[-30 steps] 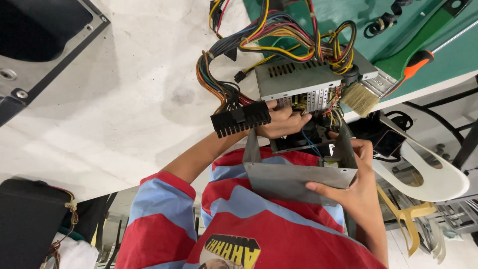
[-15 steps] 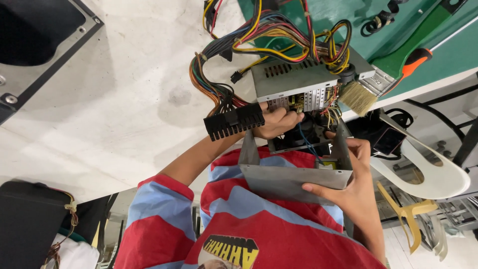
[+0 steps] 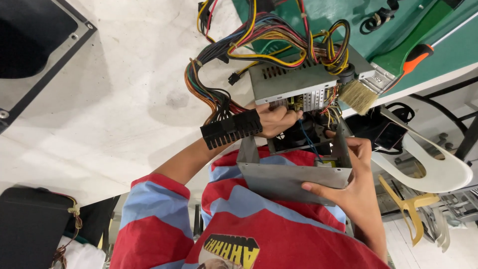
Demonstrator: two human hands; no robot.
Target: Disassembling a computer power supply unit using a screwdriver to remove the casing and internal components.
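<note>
The person's right hand (image 3: 356, 192) is clamped on the grey metal cover (image 3: 294, 179) of an opened power supply (image 3: 298, 87), thumb across the cover's flat face and fingers wrapped round its far edge. The left hand (image 3: 276, 119) reaches into the open casing, its fingers closed on something among the parts inside; what exactly they pinch is hidden. The two hands are apart, with the cover's upturned side walls between them. Just beside the left wrist a wide black connector (image 3: 231, 128) hangs from a bundle of coloured wires (image 3: 264, 37) that loops above the left hand and over the supply's top. Beyond the right hand, a paintbrush (image 3: 366, 89) with pale bristles lies touching the supply's corner, on the green mat of the desk (image 3: 124, 99). A red-and-blue striped sleeve (image 3: 149, 219) covers the left arm.
</note>
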